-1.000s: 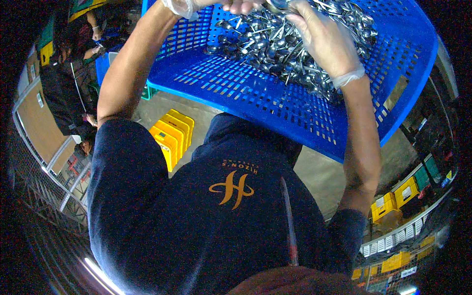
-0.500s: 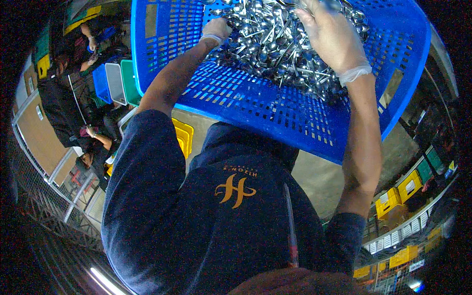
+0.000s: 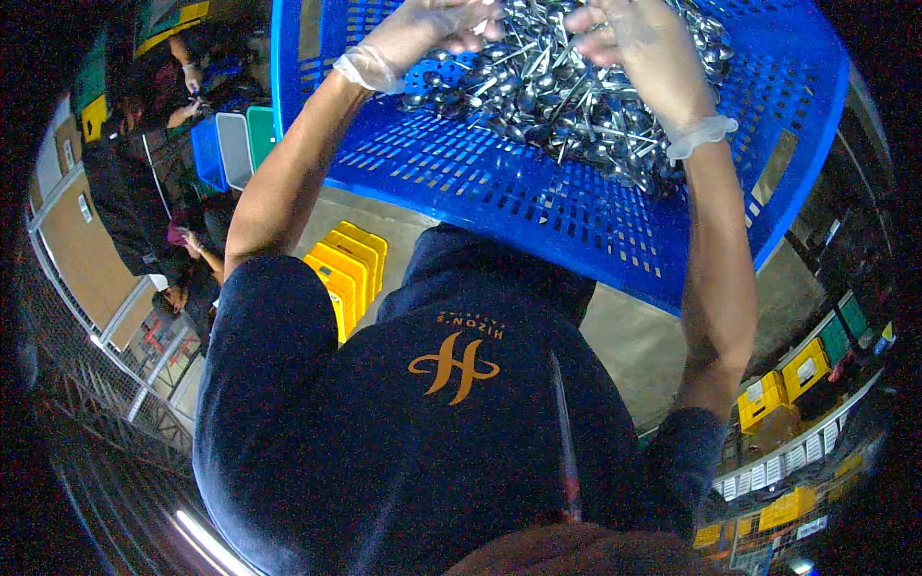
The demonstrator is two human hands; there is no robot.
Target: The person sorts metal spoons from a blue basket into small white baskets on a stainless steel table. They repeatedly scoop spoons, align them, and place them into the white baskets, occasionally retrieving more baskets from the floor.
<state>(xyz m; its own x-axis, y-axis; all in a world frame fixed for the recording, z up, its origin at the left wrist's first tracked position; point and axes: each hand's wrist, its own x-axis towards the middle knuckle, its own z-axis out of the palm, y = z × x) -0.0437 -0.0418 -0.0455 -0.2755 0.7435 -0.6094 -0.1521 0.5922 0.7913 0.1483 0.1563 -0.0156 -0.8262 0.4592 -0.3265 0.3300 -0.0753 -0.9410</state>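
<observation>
A big heap of shiny metal spoons (image 3: 547, 91) lies in a blue perforated plastic crate (image 3: 480, 187). Over the heap's left side is my left hand (image 3: 427, 34), in a clear plastic glove, its fingers stretched toward the right and apart. My right hand (image 3: 653, 67), gloved likewise, hovers at the heap's right side; its fingers are spread and somewhat blurred, pointing left. I see no spoon held in either hand. The top edge of the picture cuts off the far part of the heap and of the crate.
Stacked yellow crates (image 3: 351, 269) stand on the floor below the crate's left side. Further left are blue, grey and green bins (image 3: 233, 149) and people in dark clothing (image 3: 130, 197). More yellow crates (image 3: 783, 384) are at the right.
My left hand has risen from the heap's left edge, moved up and right, and opened from a closed shape. My right hand has shifted slightly, its fingers now more visible. Bare crate floor shows at the left.
</observation>
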